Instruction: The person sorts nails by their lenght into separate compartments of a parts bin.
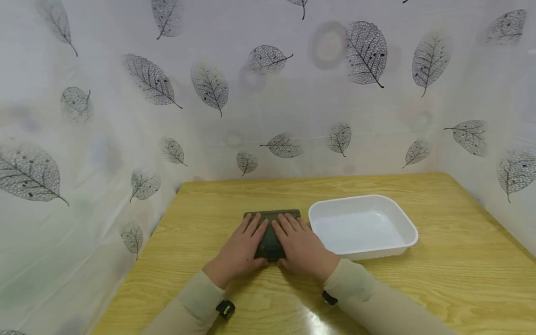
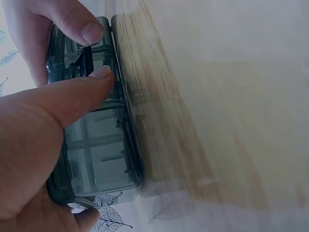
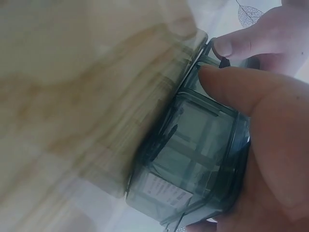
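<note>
A dark green see-through plastic compartment box (image 1: 271, 244) lies on the table between both hands. My left hand (image 1: 239, 251) holds its left half, fingers spread over the top and thumb at the front. The right hand (image 1: 306, 249) holds the other half the same way. In the left wrist view both thumbs sit on the front beside a dark latch (image 2: 86, 62). Dividers and dark screw-like pieces (image 2: 128, 150) show through the wall. A white label (image 3: 166, 190) appears near one end in the right wrist view. The fingers hide much of the top.
A white shallow tray (image 1: 364, 251) stands just right of the box, close to the right hand. The wooden table (image 1: 201, 218) has a leaf-printed curtain (image 1: 293, 107) behind it and along both sides.
</note>
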